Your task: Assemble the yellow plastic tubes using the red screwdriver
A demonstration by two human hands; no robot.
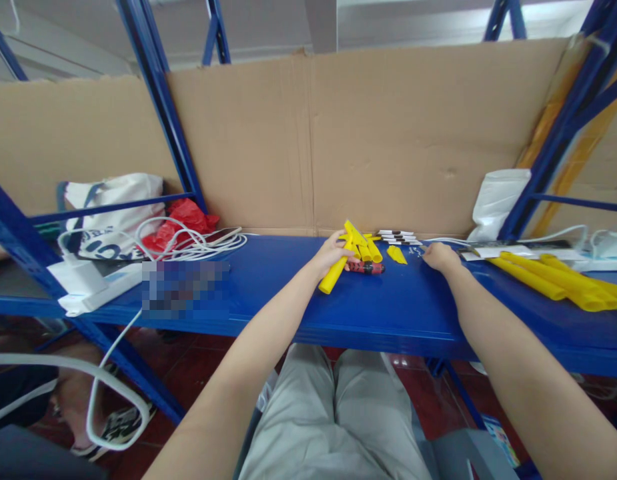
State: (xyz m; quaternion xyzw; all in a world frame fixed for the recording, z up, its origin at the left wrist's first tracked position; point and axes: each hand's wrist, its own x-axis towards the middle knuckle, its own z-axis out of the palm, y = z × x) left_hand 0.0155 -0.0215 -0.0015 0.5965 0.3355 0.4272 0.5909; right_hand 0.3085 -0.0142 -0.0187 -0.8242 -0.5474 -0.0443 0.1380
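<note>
My left hand (329, 251) is closed around a yellow tube (331, 280), held at a slant above the blue tabletop (288, 287). More yellow tubes (373, 251) lie just beyond that hand, with a red and black object (368, 268) in front of them. My right hand (441, 257) rests low at the table, fingers curled together; whatever they hold is hidden or too small to name. Small pale bits (415, 251) lie just left of it. Between the hands are a flat yellow piece (397, 255) and several black-and-white strips (398, 237).
Several long yellow tubes (563, 281) lie at the right, near a white pouch (498, 200). At the left are a power strip (101, 290), coiled white cable (208, 245), a red plastic bag (188, 217) and a white cloth bag (123, 200). Cardboard (388, 140) walls the back.
</note>
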